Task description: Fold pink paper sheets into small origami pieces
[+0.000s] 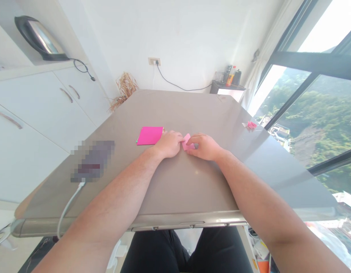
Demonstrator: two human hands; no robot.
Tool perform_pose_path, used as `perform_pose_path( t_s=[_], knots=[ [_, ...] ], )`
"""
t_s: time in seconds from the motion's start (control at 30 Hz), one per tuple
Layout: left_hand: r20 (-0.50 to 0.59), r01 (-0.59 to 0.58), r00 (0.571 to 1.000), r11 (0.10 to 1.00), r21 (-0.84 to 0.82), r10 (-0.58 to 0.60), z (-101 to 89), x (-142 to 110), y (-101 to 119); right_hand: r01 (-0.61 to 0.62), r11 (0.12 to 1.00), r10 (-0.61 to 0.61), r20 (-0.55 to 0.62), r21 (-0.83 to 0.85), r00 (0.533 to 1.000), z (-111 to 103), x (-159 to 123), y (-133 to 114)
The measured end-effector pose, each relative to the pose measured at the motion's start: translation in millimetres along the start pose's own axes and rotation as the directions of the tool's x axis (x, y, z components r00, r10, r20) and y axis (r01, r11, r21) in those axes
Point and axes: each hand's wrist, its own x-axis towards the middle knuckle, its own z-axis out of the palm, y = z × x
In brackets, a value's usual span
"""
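Note:
A small folded piece of light pink paper [187,138] lies on the table between my hands. My left hand [170,144] is closed, its thumb and fingertips on the paper's left edge. From the right, my right hand [204,146] has curled fingers on the paper, the thumb at its lower edge and the index finger above. Parts of the paper are hidden under the fingers. Just beyond my left hand is a stack of bright pink paper sheets [149,135], with thin green and yellow edges showing.
The grey-brown table [181,182] reaches toward a white wall. A blurred-out device [94,161] with a white cable [67,206] lies at left. Crumpled pink paper [251,125] sits near the right edge by the window. Bottles [230,76] stand on a small cabinet at the back right.

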Motion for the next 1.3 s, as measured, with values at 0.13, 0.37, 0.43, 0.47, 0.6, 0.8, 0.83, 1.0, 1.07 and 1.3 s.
perform_pose_path(
  t_s=[0.13, 0.37, 0.43, 0.47, 0.6, 0.8, 0.83, 1.0, 1.07, 1.3],
  knots=[
    [-0.010, 0.012, 1.000, 1.000, -0.002, -0.012, -0.8, -1, 1, 0.073, 0.997, -0.073, 0.022, -0.020, 0.997, 0, 0, -5],
    [-0.023, 0.020, 0.999, 0.997, -0.070, -0.022, -7.3, -4, 5, 0.113, 0.979, -0.110, 0.023, -0.170, 0.994, -3, -1, -6],
    [-0.012, 0.024, 1.000, 0.995, -0.099, -0.025, -8.7, -4, 7, 0.059, 0.982, -0.060, -0.002, -0.180, 0.998, -6, -4, -6],
    [-0.008, 0.025, 1.000, 0.994, -0.107, -0.026, -9.0, -4, 8, 0.030, 0.984, -0.033, -0.010, -0.175, 0.999, -7, -4, -6],
    [-0.020, 0.037, 0.999, 0.994, -0.100, -0.039, -7.7, -3, 13, 0.002, 0.994, -0.006, -0.032, -0.111, 0.999, -10, -8, -4],
    [0.007, 0.030, 1.000, 0.996, -0.085, -0.030, -7.5, -6, 20, -0.006, 0.995, 0.005, -0.010, -0.096, 1.000, -12, -10, 6],
    [0.026, 0.022, 0.999, 0.995, -0.098, -0.019, -8.7, -7, 20, -0.003, 0.996, 0.002, -0.002, -0.095, 1.000, -12, -11, 7],
    [0.070, -0.092, 0.992, 0.982, -0.167, 0.105, -14.3, -9, 16, 0.002, 0.997, -0.003, -0.011, -0.071, 1.000, -12, -11, 14],
    [0.069, -0.133, 0.987, 0.973, -0.187, 0.148, -15.0, -10, 15, 0.014, 0.997, -0.015, -0.012, -0.072, 1.000, -11, -11, 15],
    [0.114, -0.107, 0.986, 0.987, -0.118, 0.120, -19.1, -12, 24, -0.047, 0.999, 0.048, 0.027, -0.025, 0.998, -13, -10, 20]
  ],
)
